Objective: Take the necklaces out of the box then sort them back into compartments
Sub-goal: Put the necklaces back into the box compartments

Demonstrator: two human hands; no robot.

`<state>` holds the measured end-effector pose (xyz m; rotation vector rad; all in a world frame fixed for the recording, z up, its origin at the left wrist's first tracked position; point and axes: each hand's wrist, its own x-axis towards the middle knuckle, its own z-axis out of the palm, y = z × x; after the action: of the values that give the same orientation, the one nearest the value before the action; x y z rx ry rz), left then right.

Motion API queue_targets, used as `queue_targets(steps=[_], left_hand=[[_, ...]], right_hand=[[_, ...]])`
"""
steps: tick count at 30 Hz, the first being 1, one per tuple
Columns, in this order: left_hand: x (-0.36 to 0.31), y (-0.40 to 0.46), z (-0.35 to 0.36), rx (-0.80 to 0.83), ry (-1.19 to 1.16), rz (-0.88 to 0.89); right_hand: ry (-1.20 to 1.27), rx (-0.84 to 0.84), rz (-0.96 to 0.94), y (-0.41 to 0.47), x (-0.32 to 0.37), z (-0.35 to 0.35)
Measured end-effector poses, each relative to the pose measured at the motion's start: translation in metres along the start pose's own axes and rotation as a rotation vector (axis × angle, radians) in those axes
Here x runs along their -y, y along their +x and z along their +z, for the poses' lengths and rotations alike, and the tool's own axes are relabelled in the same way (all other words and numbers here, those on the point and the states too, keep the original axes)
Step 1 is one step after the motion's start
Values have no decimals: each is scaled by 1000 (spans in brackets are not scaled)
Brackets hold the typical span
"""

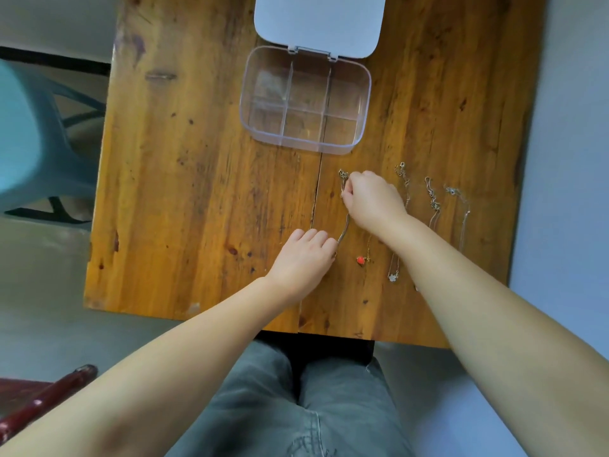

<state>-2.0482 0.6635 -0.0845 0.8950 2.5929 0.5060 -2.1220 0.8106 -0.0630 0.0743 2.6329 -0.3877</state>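
Note:
A clear plastic box [359,127] with several compartments stands on the wooden table, its white lid [319,24] flat open behind it. All compartments look bare. A silver chain necklace [345,225] lies stretched below the box. My right hand [372,199] pinches its upper end and my left hand [306,255] pinches its lower end. To the right lie a necklace with a red pendant [361,259], one with a flower pendant [392,277], and two more silver chains [434,206] [463,212], partly hidden by my right forearm.
The wooden table [197,192] has a seam down its middle. A teal plastic chair [29,133] stands at the left. A dark red bar [49,394] lies at the lower left. My knees in grey trousers sit under the table's near edge.

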Motion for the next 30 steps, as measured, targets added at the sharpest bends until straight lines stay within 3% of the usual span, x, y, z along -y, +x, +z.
queue_targets(steps=[5, 8, 10, 21, 26, 30], left_hand=[[19, 5, -40, -213, -345, -136], [38, 13, -74, -375, -424, -188], [53, 21, -99, -469, -446, -201], [124, 83, -193, -720, -462, -114], [141, 104, -192, -633, -479, -138], [153, 117, -175, -547, -414, -188]], right_hand=[[708, 22, 88, -18, -3, -30], [1376, 96, 79, -23, 7, -61], [1623, 104, 52, -18, 20, -82], [1878, -35, -47, 44, 107, -168], [1905, -77, 48, 72, 123, -167], [1826, -113, 228, 94, 126, -144]])
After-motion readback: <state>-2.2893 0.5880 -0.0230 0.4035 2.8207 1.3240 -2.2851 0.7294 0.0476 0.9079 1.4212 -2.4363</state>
